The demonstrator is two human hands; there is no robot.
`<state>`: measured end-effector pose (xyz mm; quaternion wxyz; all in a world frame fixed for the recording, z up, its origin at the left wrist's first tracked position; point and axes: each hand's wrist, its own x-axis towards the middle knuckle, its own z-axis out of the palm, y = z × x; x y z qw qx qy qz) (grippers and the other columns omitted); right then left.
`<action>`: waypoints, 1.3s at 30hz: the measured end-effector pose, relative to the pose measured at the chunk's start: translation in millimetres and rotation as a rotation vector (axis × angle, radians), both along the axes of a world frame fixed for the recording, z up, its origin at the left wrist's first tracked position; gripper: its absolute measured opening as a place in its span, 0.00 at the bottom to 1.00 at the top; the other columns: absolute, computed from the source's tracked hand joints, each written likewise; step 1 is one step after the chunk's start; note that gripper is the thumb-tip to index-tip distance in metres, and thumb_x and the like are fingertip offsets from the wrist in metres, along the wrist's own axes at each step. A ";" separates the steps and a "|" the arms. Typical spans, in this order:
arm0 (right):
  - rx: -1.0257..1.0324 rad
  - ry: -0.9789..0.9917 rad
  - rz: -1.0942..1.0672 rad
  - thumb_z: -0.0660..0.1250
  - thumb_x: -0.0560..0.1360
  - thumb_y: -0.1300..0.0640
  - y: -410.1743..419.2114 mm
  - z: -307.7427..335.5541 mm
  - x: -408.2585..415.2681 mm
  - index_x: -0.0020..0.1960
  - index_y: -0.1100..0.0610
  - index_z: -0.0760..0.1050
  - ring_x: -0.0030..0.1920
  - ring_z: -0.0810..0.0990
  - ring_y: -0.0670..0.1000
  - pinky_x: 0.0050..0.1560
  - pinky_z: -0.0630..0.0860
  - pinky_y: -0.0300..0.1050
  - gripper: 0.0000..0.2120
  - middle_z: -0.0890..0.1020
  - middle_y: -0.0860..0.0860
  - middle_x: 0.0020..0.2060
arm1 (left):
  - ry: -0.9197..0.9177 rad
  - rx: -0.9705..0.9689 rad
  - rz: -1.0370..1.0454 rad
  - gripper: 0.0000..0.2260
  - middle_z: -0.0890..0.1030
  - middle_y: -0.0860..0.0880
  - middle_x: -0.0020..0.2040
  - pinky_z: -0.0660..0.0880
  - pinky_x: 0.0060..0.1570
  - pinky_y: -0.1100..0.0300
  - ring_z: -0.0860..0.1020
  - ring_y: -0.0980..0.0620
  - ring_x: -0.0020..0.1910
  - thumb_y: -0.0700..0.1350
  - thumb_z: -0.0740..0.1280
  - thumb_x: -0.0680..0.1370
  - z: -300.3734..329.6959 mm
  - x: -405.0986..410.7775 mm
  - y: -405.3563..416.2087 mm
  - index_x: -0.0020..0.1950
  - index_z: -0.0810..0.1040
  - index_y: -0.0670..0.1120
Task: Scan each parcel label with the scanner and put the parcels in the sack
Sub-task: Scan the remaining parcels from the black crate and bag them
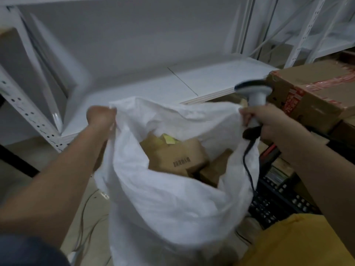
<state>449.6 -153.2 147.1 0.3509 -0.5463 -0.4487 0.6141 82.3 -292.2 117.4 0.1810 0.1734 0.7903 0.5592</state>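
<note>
Frame motion-blurred; sack (pixel 172 208) bottom cut off at lower edge, most parcels (pixel 176 156) buried inside, only brown tops + one barcode label visible. L to R: white perforated shelf upright (pixel 28 116), bare white shelf board (pixel 153 87), taped carton (pixel 315 93) at R, black crate (pixel 278 200) below it. Left hand (pixel 100 117) fisted on sack's L rim, arm stretched fwd. Right hand (pixel 269 121) grips scanner (pixel 254 93) handle, head up, and pinches sack's R rim; cable hangs down.
</note>
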 end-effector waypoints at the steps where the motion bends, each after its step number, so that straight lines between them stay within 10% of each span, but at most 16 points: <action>1: 0.027 0.112 -0.027 0.72 0.71 0.68 2.6 6.7 -2.6 0.53 0.60 0.71 0.27 0.73 0.47 0.28 0.75 0.40 0.14 0.77 0.52 0.28 | 0.013 0.065 0.022 0.16 0.70 0.55 0.22 0.70 0.34 0.59 0.70 0.55 0.23 0.43 0.69 0.76 10.8 -2.4 2.6 0.30 0.68 0.48; 3: 0.081 0.147 -0.039 0.72 0.72 0.68 3.7 7.9 -3.4 0.57 0.58 0.70 0.28 0.73 0.46 0.31 0.75 0.41 0.17 0.76 0.53 0.33 | 0.056 0.099 0.028 0.17 0.68 0.55 0.17 0.68 0.30 0.60 0.68 0.55 0.20 0.42 0.70 0.74 18.0 -7.3 3.8 0.29 0.68 0.48; 7: 0.022 -0.441 0.038 0.71 0.76 0.62 -5.3 -10.7 4.3 0.57 0.56 0.67 0.29 0.72 0.51 0.28 0.73 0.42 0.16 0.74 0.56 0.34 | 0.018 -0.219 -0.063 0.12 0.72 0.44 0.28 0.65 0.16 0.65 0.70 0.48 0.26 0.35 0.70 0.74 -13.0 12.4 -17.7 0.33 0.71 0.40; 12: -0.180 -0.641 0.124 0.69 0.78 0.57 -7.2 -39.4 25.2 0.41 0.62 0.71 0.32 0.71 0.55 0.40 0.73 0.51 0.12 0.72 0.58 0.31 | -0.028 -0.391 -0.106 0.11 0.72 0.42 0.30 0.65 0.24 0.61 0.68 0.47 0.26 0.33 0.69 0.75 -34.3 8.6 -32.6 0.34 0.70 0.38; 19: -0.145 -0.749 0.204 0.63 0.80 0.64 -28.4 -23.7 40.4 0.67 0.73 0.67 0.64 0.75 0.64 0.69 0.67 0.52 0.19 0.77 0.67 0.61 | -0.100 -0.415 -0.185 0.07 0.76 0.40 0.41 0.70 0.31 0.58 0.73 0.46 0.32 0.31 0.70 0.74 -28.5 18.4 -43.8 0.48 0.74 0.36; 22: -0.263 -0.724 0.200 0.63 0.81 0.61 -40.5 -25.3 55.0 0.56 0.72 0.72 0.40 0.74 0.58 0.58 0.71 0.48 0.13 0.75 0.62 0.40 | -0.087 -0.462 -0.184 0.10 0.76 0.38 0.47 0.71 0.31 0.56 0.74 0.45 0.36 0.28 0.67 0.73 -28.9 30.9 -41.8 0.52 0.74 0.37; 25: -0.247 -0.561 0.166 0.67 0.79 0.60 -43.6 -24.8 61.9 0.45 0.65 0.71 0.39 0.75 0.57 0.57 0.75 0.51 0.09 0.74 0.61 0.38 | 0.131 -0.461 -0.088 0.04 0.76 0.36 0.47 0.73 0.36 0.54 0.76 0.41 0.39 0.29 0.66 0.72 -17.6 40.6 -41.9 0.45 0.74 0.35; 28: -0.005 -0.221 -0.024 0.71 0.75 0.64 -33.8 -12.4 59.3 0.54 0.60 0.72 0.28 0.74 0.50 0.36 0.78 0.48 0.12 0.74 0.57 0.33 | 0.424 -0.402 -0.030 0.07 0.77 0.38 0.49 0.73 0.48 0.53 0.77 0.37 0.52 0.30 0.64 0.72 5.5 43.3 -41.2 0.48 0.76 0.36; 32: -0.022 -0.275 0.069 0.73 0.74 0.62 -26.8 -4.9 51.2 0.62 0.62 0.71 0.31 0.73 0.51 0.36 0.74 0.47 0.19 0.75 0.57 0.34 | 0.586 -0.704 -0.095 0.16 0.68 0.36 0.64 0.68 0.61 0.47 0.67 0.34 0.63 0.34 0.65 0.73 6.2 52.5 -42.1 0.60 0.74 0.39; 39: -0.181 -0.525 0.138 0.73 0.75 0.54 -48.4 -60.6 75.7 0.63 0.67 0.72 0.32 0.75 0.53 0.27 0.72 0.43 0.24 0.76 0.58 0.34 | 0.371 -0.687 -0.896 0.08 0.84 0.51 0.44 0.73 0.50 0.61 0.80 0.52 0.49 0.47 0.78 0.68 -5.7 123.4 -42.3 0.44 0.86 0.46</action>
